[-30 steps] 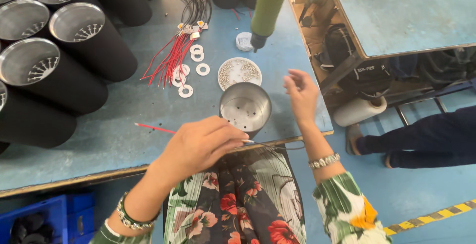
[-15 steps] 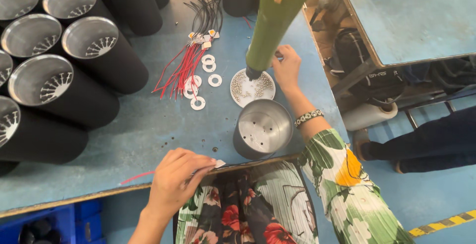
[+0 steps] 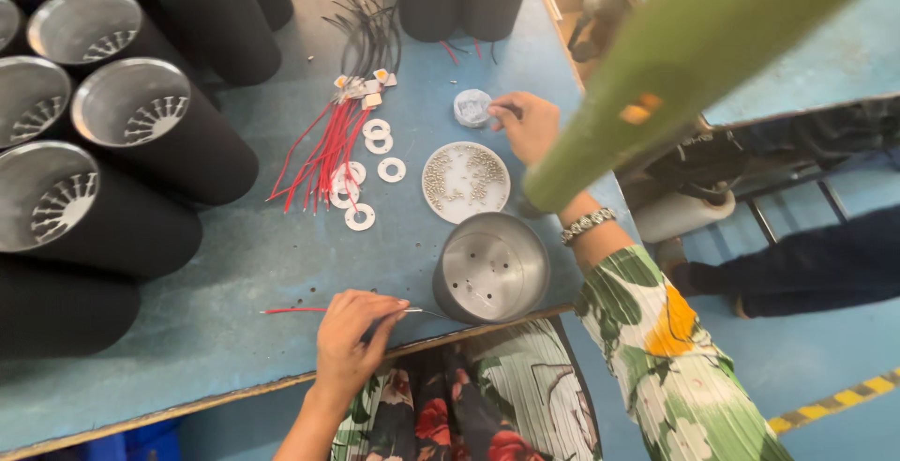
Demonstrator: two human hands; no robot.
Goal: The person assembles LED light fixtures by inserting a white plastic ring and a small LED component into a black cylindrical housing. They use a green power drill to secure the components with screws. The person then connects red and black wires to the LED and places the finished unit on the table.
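Item held: red wire (image 3: 298, 310), thin, lying flat on the blue table (image 3: 234, 245) near its front edge, one end pinched in the fingers of the left hand (image 3: 349, 341). Left hand closed on that end, together with a slim metal piece that points toward the grey metal cup.

Grey metal cup (image 3: 491, 268): round, open side up, small holes in its floor, standing at the table's front edge just right of the left hand.

Right hand (image 3: 527, 126): stretched across the table beyond the cup, fingers curled at a small clear round container (image 3: 472, 107) and touching it; whether anything is pinched between the fingertips cannot be told. Beaded bracelet (image 3: 587, 225) on the wrist; green floral sleeve (image 3: 680, 349) below it.

White round dish (image 3: 466, 182): between cup and container, scattered with small metal screws.

White flat rings (image 3: 367, 180): several, loose on the table left of the dish.

Bundle of red wires (image 3: 323, 147): fanned out beside the rings, small tabs at the far ends; black wires (image 3: 367, 35) beyond.

Black cylinders (image 3: 141, 142): tall, silver finned insides, ranked along the table's left side, more at the far edge.

Green tube (image 3: 684, 58): large, blurred, slanting across the upper right, close to the camera
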